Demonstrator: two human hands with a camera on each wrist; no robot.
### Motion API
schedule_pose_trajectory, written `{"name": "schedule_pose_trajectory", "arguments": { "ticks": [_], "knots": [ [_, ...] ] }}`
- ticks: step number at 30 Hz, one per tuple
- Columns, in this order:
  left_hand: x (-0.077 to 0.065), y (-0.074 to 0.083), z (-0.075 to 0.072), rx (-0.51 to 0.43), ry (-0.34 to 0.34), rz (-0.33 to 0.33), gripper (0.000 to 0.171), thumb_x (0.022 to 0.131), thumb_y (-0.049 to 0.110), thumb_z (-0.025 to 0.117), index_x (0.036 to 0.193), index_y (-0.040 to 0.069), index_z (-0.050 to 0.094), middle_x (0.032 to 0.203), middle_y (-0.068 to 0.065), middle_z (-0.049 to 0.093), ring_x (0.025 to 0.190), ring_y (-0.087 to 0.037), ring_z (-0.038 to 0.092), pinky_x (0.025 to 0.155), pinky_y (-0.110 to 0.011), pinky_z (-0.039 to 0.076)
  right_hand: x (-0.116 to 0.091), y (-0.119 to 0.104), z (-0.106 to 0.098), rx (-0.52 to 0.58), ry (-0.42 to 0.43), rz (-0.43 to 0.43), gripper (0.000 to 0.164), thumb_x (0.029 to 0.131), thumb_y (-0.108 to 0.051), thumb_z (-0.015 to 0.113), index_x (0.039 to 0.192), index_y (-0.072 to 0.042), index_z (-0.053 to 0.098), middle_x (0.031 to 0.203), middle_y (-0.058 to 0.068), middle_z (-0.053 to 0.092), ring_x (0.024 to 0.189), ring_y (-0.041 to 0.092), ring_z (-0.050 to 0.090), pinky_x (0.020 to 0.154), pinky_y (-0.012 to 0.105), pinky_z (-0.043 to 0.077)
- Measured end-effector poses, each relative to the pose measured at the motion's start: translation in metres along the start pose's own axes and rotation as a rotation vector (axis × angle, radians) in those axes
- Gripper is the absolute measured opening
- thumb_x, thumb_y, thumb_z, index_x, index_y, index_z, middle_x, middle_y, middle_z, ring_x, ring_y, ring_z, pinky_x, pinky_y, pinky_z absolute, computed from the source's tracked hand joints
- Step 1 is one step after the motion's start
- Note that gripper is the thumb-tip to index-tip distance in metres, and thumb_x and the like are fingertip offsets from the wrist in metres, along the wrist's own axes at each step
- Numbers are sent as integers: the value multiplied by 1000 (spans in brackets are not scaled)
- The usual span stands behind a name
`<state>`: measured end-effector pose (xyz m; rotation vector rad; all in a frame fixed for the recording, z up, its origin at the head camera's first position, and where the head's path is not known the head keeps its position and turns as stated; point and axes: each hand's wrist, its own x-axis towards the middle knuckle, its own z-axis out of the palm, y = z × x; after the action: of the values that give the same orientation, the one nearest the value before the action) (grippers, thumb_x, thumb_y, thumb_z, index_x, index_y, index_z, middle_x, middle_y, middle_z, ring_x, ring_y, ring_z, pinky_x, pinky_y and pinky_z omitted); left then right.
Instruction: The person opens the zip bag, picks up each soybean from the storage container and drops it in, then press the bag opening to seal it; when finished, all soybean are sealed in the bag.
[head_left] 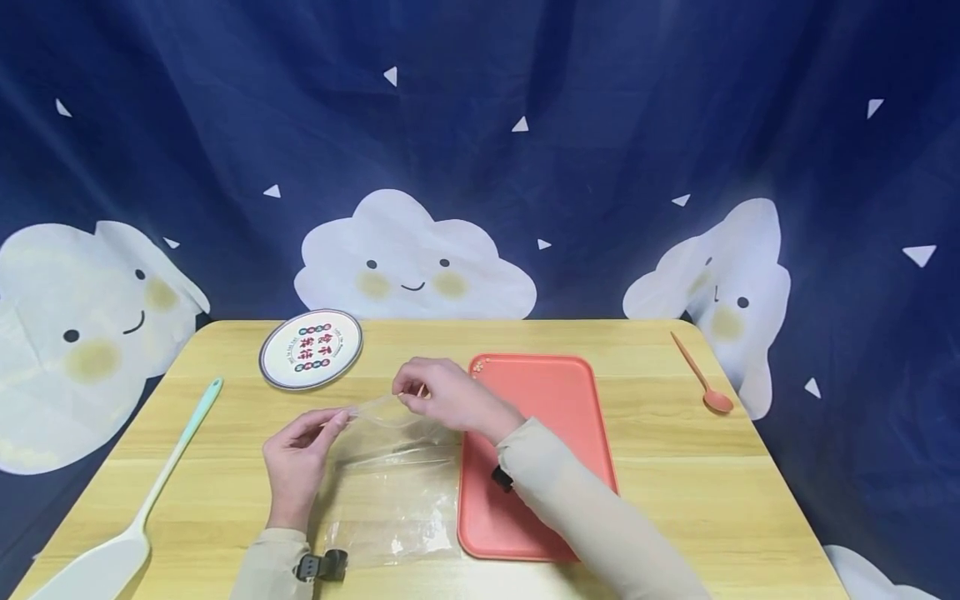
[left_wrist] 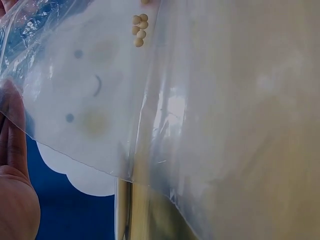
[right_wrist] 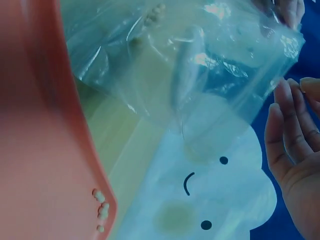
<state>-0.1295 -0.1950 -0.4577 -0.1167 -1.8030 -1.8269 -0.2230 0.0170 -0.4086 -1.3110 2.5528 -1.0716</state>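
A clear plastic bag (head_left: 390,467) spreads between both hands over the table. My left hand (head_left: 296,462) pinches its upper left edge between thumb and fingers. With its fingertips, my right hand (head_left: 448,398) pinches the same edge farther right, the forearm crossing the red tray (head_left: 536,392). Several small round beige beans (left_wrist: 140,30) show through the film in the left wrist view, near the bag's fold. Other beige beans (right_wrist: 101,210) lie in the tray's far left corner. In the right wrist view, the right hand (right_wrist: 297,155) is at the bag's corner.
A round white plate (head_left: 311,350) with printed characters stands at the back left. Along the left side lies a long spatula (head_left: 168,462) with a mint handle. An orange-brown spoon (head_left: 716,402) rests near the right edge. A blue cloud-print curtain (head_left: 585,167) hangs behind the table.
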Motion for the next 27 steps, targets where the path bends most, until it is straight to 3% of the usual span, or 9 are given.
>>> {"name": "schedule_pose_trajectory", "arguments": {
  "ticks": [6,14,21,27],
  "knots": [
    [0,0,0,-3,6,-15,6,83,-19,67,88,-20,66,84,-14,73,72,-16,71,69,-22,58,2,-1,6,8,-33,37,12,92,-6,66,102,-11,70,94,-9,66,89,0,58,80,14,49],
    [2,-24,-9,-6,5,-12,7,82,-19,68,89,-18,68,87,-23,71,74,-17,72,69,-23,58,-8,3,1,66,0,68,16,94,-8,65,108,-10,72,102,-3,69,94,2,60,87,24,52],
    [-1,-28,-12,5,22,15,7,83,-13,71,89,-16,69,86,-19,72,72,-17,72,68,-23,58,-28,33,-17,102,107,106,12,95,-6,63,103,-10,70,98,-6,65,91,7,60,82,32,55],
    [-4,-29,-15,-5,28,-1,9,83,-12,72,89,-16,69,86,-18,73,73,-17,71,69,-24,58,-45,62,-28,94,103,190,14,92,-5,64,104,-9,69,99,-2,65,92,12,60,83,38,54]
  ]
}}
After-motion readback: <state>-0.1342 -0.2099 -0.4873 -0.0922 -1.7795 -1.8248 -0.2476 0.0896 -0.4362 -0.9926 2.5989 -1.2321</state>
